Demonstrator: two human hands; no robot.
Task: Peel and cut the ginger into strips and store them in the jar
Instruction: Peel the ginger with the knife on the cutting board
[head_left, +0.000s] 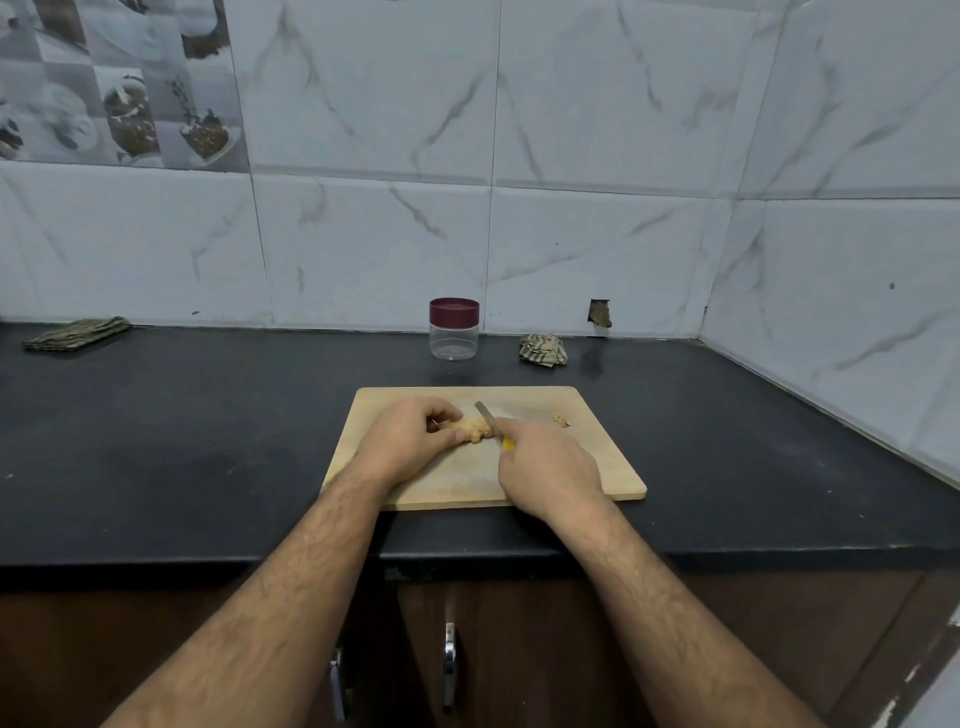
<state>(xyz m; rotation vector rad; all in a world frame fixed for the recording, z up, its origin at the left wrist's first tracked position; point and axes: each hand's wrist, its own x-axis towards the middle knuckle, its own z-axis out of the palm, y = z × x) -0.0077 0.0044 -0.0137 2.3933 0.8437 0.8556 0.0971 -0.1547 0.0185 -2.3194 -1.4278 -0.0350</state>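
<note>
Ginger (474, 429) lies on the board (597, 457), left of centre, between the two hands. Pale, lumpy piece; its left end is covered by the left fingers.

Left hand (405, 441): fingers curled round the ginger's left end, thumb over the top, pinning it to the board. Wrist rests on the board's left edge.

Right hand (545, 467): closed round a knife (488, 420), just right of the ginger. Only a sliver of yellow handle shows at the fist. Blade points up and left, away from the person, and crosses the ginger's right end. Blade touches the ginger or sits just above it; cannot tell which.

Scraps (561, 420): small pale bits on the board, right of the knife, apart from both hands.

Board lies flat on the dark table (182, 441), near the front edge.

Jar (453, 328): clear, dark red lid on, upright at the back of the table by the wall, well behind the board and apart from both hands. Nothing visible inside.

Crumpled cloth (543, 351) right of the jar. Folded cloth (78, 332) far left, at the wall.
</note>
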